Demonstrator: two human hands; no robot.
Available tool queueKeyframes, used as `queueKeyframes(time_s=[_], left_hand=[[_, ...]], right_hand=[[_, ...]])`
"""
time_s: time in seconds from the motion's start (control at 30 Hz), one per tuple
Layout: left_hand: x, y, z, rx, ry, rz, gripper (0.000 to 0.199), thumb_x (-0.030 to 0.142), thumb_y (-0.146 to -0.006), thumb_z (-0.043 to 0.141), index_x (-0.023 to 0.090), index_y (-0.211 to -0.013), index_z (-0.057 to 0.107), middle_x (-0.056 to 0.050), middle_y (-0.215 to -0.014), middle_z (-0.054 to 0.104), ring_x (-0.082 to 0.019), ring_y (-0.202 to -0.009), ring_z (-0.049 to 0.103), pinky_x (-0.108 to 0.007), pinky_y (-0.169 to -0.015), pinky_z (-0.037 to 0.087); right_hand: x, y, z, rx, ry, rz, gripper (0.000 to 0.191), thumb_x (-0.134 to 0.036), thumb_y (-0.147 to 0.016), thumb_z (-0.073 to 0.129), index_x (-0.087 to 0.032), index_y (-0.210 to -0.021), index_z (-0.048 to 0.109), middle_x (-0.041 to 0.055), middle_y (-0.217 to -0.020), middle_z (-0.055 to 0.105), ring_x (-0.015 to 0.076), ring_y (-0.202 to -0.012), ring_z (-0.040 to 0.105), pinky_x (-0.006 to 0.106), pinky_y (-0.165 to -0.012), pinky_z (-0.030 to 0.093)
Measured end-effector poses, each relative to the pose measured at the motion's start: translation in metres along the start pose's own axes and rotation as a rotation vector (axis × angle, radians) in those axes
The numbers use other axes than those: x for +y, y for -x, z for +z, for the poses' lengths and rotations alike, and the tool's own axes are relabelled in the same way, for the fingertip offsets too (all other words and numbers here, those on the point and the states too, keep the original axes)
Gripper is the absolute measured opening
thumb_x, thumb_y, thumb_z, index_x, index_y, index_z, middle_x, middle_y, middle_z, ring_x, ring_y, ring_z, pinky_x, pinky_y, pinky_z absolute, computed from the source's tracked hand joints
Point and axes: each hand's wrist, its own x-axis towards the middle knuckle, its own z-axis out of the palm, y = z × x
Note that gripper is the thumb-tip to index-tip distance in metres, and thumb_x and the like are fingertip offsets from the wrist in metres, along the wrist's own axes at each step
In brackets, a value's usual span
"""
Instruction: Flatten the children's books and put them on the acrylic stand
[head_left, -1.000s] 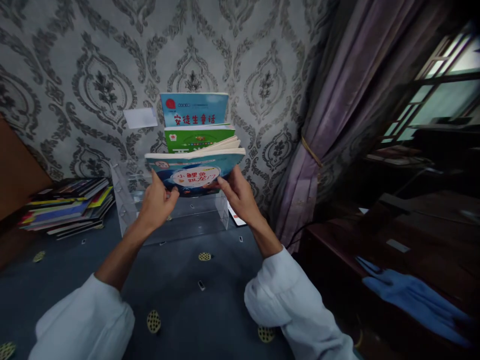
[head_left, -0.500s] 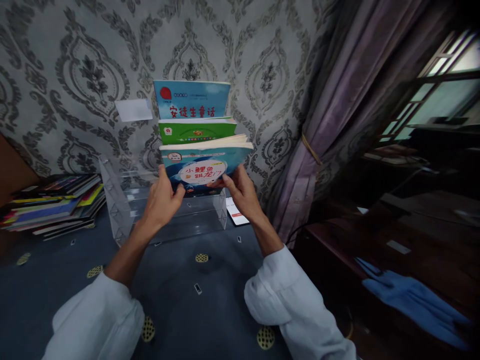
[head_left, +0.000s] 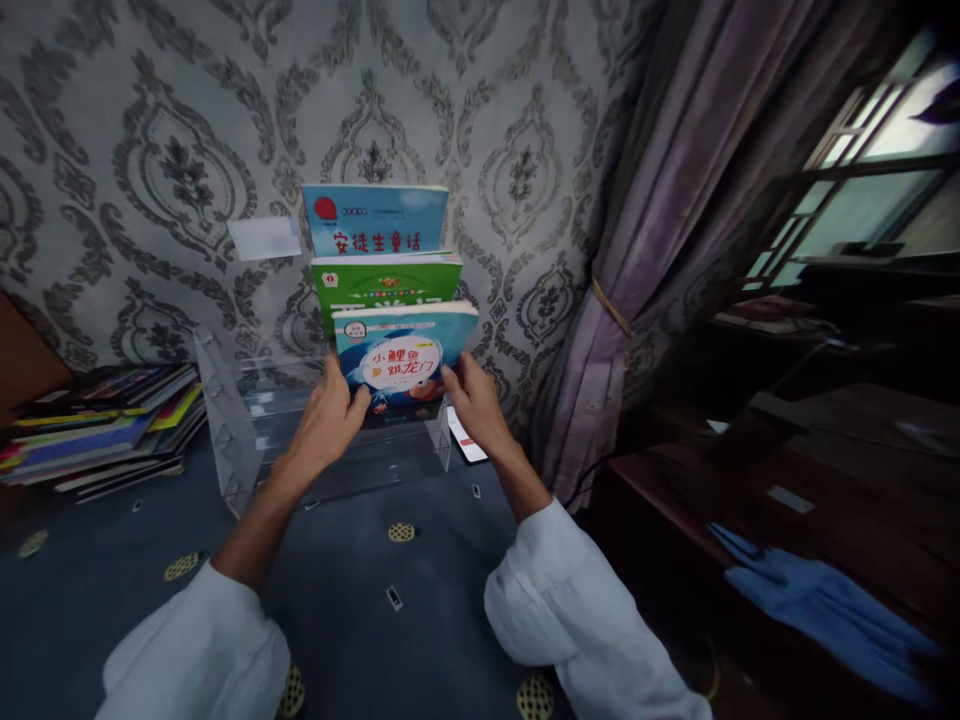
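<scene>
Between my two hands is a blue picture book [head_left: 405,340] with a white oval title patch, its cover facing me. My left hand [head_left: 330,415] is closed on its lower left side, thumb on the cover. On the lower right side my right hand [head_left: 476,400] grips it the same way. A clear acrylic rack [head_left: 232,430] with stepped tiers stands against the wall, partly behind my hands. Behind the held book rise a green book [head_left: 390,280] and, higher up, a light-blue book [head_left: 375,215]. Whether the held book's bottom edge touches a tier I cannot tell.
A pile of books and magazines [head_left: 112,425] lies left of the rack. Beside the rack's right end lies a phone [head_left: 466,440]. A tied purple curtain [head_left: 600,350] hangs on the right. Blue gloves [head_left: 817,600] lie on the dark furniture.
The held book has come down slightly relative to the rack, baring more of the green book's cover. Its pages, fanned before, are now closed together. The camera view has shifted a little.
</scene>
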Motion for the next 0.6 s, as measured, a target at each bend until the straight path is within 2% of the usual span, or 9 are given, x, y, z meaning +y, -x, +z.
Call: queueKeyframes(time_s=[0.1, 0.17, 0.4, 0.5, 0.6], left_hand=[[0.002, 0.004, 0.006, 0.069, -0.122, -0.053, 0.040, 0.038, -0.101, 0.043, 0.004, -0.123, 0.044, -0.020, -0.097, 0.070, -0.034, -0.091, 0.071, -0.040, -0.074, 0.054], [0.004, 0.006, 0.009, 0.113, -0.191, -0.086, 0.040, 0.038, -0.102, 0.042, 0.004, -0.123, 0.045, -0.025, -0.106, 0.069, -0.037, -0.097, 0.071, -0.041, -0.073, 0.054], [0.014, 0.005, 0.010, 0.140, -0.261, -0.128, 0.045, 0.033, -0.103, 0.040, 0.001, -0.134, 0.040, -0.029, -0.120, 0.065, -0.038, -0.102, 0.071, -0.043, -0.074, 0.056], [0.016, 0.001, 0.008, 0.123, -0.278, -0.149, 0.046, 0.030, -0.104, 0.041, -0.001, -0.138, 0.037, -0.029, -0.123, 0.064, -0.038, -0.103, 0.071, -0.043, -0.075, 0.056], [0.019, -0.003, 0.006, 0.080, -0.309, -0.180, 0.041, 0.030, -0.105, 0.041, 0.001, -0.133, 0.042, -0.026, -0.118, 0.067, -0.037, -0.099, 0.072, -0.042, -0.075, 0.055]], right_hand=[[0.005, 0.000, 0.004, 0.027, 0.087, -0.014, 0.023, -0.033, -0.096, 0.043, -0.019, -0.102, 0.060, 0.0108, -0.096, 0.066, 0.0269, -0.094, 0.061, 0.041, -0.087, 0.049], [0.007, 0.001, 0.007, 0.036, 0.095, -0.022, 0.026, -0.032, -0.095, 0.044, -0.016, -0.106, 0.062, 0.0135, -0.100, 0.066, 0.0283, -0.097, 0.061, 0.042, -0.089, 0.049], [0.009, 0.006, 0.015, 0.110, 0.113, -0.005, 0.044, -0.030, -0.096, 0.043, -0.013, -0.135, 0.056, 0.0167, -0.112, 0.064, 0.0290, -0.104, 0.060, 0.046, -0.093, 0.049], [0.011, 0.004, 0.020, 0.138, 0.084, 0.021, 0.042, -0.029, -0.095, 0.044, -0.015, -0.132, 0.059, 0.0149, -0.109, 0.065, 0.0285, -0.101, 0.059, 0.046, -0.094, 0.049], [0.012, -0.001, 0.026, 0.162, 0.064, 0.041, 0.035, -0.027, -0.094, 0.045, -0.017, -0.120, 0.066, 0.0132, -0.103, 0.066, 0.0284, -0.099, 0.058, 0.045, -0.093, 0.048]])
